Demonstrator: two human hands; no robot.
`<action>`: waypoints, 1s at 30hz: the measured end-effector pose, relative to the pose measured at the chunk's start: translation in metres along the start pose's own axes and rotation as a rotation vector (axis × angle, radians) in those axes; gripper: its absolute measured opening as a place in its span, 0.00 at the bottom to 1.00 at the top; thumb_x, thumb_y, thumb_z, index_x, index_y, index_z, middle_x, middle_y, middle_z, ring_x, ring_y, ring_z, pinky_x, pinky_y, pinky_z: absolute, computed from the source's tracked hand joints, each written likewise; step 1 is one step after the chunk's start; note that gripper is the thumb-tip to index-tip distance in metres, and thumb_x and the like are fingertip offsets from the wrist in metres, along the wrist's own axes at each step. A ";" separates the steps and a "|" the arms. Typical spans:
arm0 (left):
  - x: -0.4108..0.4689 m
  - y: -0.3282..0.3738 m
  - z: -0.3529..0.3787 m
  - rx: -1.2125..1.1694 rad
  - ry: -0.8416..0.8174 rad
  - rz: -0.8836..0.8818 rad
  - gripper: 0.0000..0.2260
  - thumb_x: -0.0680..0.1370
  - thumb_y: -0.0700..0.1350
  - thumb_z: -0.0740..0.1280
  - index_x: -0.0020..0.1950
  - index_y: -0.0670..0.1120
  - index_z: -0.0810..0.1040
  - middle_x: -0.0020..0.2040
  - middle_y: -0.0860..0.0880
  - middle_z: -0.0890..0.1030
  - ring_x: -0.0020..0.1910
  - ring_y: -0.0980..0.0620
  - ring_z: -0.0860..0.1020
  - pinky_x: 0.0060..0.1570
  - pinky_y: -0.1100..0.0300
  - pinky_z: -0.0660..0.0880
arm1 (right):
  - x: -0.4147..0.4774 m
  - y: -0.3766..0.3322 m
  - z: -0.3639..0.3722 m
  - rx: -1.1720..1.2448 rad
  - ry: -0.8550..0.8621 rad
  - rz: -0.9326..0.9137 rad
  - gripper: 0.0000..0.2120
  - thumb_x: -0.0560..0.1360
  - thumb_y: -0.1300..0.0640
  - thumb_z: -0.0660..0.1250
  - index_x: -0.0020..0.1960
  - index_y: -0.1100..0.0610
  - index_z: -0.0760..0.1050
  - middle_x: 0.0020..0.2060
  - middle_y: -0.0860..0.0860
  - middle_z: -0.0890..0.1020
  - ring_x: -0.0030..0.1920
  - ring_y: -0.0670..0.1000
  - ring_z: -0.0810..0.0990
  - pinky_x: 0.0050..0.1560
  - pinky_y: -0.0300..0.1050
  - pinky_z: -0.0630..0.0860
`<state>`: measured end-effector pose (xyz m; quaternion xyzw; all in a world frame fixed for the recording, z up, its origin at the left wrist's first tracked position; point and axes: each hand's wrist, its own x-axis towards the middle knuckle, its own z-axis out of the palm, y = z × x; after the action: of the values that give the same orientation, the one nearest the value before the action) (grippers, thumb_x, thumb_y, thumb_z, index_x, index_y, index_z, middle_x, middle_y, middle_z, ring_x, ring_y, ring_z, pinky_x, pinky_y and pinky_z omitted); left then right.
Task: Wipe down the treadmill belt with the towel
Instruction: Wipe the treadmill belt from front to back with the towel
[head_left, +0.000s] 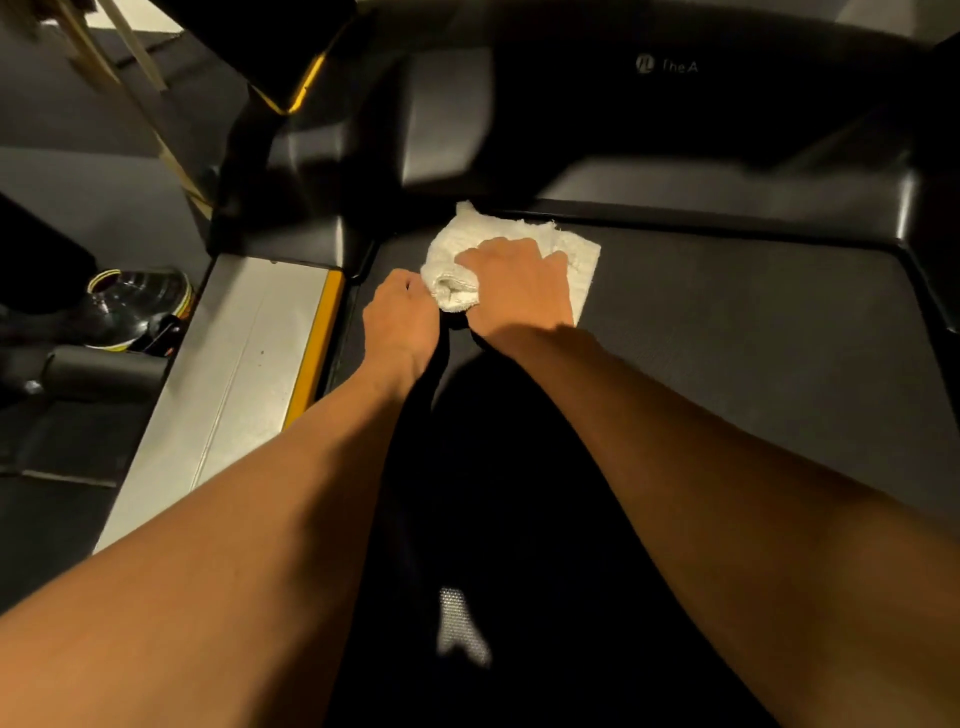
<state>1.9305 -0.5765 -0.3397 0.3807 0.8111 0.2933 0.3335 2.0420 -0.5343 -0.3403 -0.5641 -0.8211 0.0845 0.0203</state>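
A white towel (576, 254) lies bunched on the dark treadmill belt (753, 332), at its far left corner just below the motor cover. My right hand (519, 283) presses flat on top of the towel and covers its middle. My left hand (402, 314) sits just left of it, fingers curled around the towel's rolled near-left edge. Both forearms reach forward over the belt, and their shadow darkens the near part of the belt.
The black motor cover (649, 104) with a small logo rises beyond the towel. A silver side rail (234, 374) with a yellow strip (317, 343) runs along the belt's left. A dark upright (275, 156) stands at the far left, with gym gear (135, 306) on the floor beside the rail.
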 end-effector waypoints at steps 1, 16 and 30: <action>0.002 0.001 -0.001 -0.005 -0.019 -0.008 0.16 0.83 0.46 0.52 0.60 0.41 0.76 0.59 0.43 0.78 0.56 0.43 0.75 0.55 0.55 0.70 | 0.002 0.000 0.005 -0.026 0.002 0.009 0.27 0.72 0.56 0.66 0.70 0.45 0.66 0.67 0.50 0.70 0.66 0.57 0.67 0.58 0.56 0.64; 0.003 -0.007 -0.004 -0.122 0.001 -0.078 0.10 0.78 0.43 0.53 0.49 0.47 0.75 0.50 0.43 0.81 0.52 0.41 0.78 0.54 0.46 0.74 | 0.022 0.011 0.007 -0.121 0.098 -0.155 0.23 0.75 0.68 0.58 0.67 0.51 0.70 0.61 0.54 0.75 0.56 0.60 0.75 0.54 0.55 0.69; 0.008 -0.013 -0.004 0.158 -0.113 0.113 0.08 0.81 0.41 0.61 0.59 0.44 0.75 0.57 0.42 0.79 0.54 0.44 0.77 0.56 0.55 0.71 | -0.020 0.092 -0.010 -0.040 0.117 0.022 0.23 0.75 0.67 0.59 0.66 0.50 0.73 0.64 0.52 0.76 0.60 0.59 0.75 0.59 0.51 0.67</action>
<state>1.9183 -0.5781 -0.3497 0.4668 0.7889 0.2248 0.3305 2.1350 -0.5197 -0.3444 -0.5776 -0.8136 0.0352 0.0562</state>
